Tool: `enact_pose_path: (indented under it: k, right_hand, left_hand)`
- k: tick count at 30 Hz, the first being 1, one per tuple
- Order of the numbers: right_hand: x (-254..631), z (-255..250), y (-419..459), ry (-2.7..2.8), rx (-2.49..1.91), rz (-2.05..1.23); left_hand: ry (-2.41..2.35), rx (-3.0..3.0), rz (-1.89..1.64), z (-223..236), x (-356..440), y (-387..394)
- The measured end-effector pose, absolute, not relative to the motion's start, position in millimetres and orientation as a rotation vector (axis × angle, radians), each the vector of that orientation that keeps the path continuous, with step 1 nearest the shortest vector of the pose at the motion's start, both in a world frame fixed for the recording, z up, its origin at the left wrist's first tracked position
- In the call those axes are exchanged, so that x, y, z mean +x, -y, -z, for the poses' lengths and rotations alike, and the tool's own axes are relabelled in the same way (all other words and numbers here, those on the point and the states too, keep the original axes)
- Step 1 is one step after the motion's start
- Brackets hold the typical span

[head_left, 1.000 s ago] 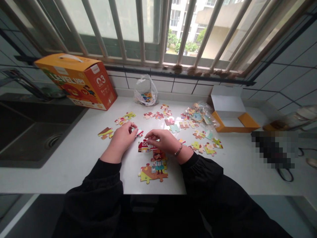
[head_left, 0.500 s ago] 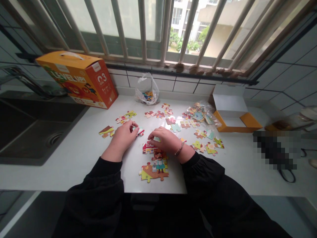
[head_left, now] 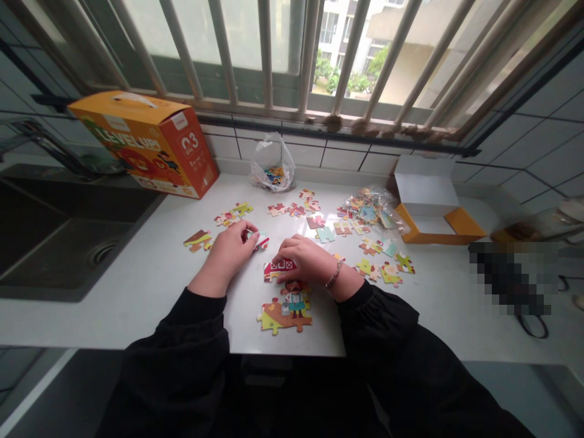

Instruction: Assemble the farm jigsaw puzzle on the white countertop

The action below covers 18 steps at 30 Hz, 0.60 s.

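Observation:
A partly joined jigsaw (head_left: 286,307) showing a cartoon figure lies on the white counter (head_left: 150,286) in front of me. My right hand (head_left: 305,260) rests with curled fingers on a red barn piece (head_left: 279,267) at the jigsaw's top edge. My left hand (head_left: 229,250) pinches a small loose piece (head_left: 261,241) just left of it. Several loose pieces (head_left: 365,249) lie scattered beyond and to the right of my hands.
An orange puzzle box (head_left: 145,143) stands at the back left beside a dark sink (head_left: 55,237). A clear bag of pieces (head_left: 272,165) leans on the tiled wall. Another bag (head_left: 371,210) and an open orange-and-white box (head_left: 431,204) sit right. A barred window runs behind.
My right hand has drawn the red barn piece closer to the joined figure. My left hand has shifted slightly right with its small piece.

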State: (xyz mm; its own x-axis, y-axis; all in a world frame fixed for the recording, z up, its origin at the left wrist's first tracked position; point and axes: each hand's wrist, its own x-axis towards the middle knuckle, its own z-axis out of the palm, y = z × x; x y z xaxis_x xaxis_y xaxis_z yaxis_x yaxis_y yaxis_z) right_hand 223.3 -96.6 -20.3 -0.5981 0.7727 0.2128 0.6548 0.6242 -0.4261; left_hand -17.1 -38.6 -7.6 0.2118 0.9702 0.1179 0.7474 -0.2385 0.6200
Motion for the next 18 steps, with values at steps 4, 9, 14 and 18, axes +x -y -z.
enact_pose_path:
  k: [4,9,14,18]
  right_hand:
    - [223.8,23.8,94.7,2.473,-1.13,-0.44]
    - [224.2,25.4,94.1,2.472,-1.11,-0.441]
    - [223.3,22.6,96.3,2.473,-1.124,-0.464]
    - [222.3,22.5,96.5,2.489,-1.149,-0.471]
  left_hand:
    - [-1.492,2.102,-0.735,5.6,-14.9,41.5]
    - [-1.443,2.112,-0.73,5.6,-14.3,42.7]
    - [-1.446,2.112,-0.725,5.3,-14.1,43.2]
    - [-1.452,2.106,-0.725,3.4,-13.8,44.5]
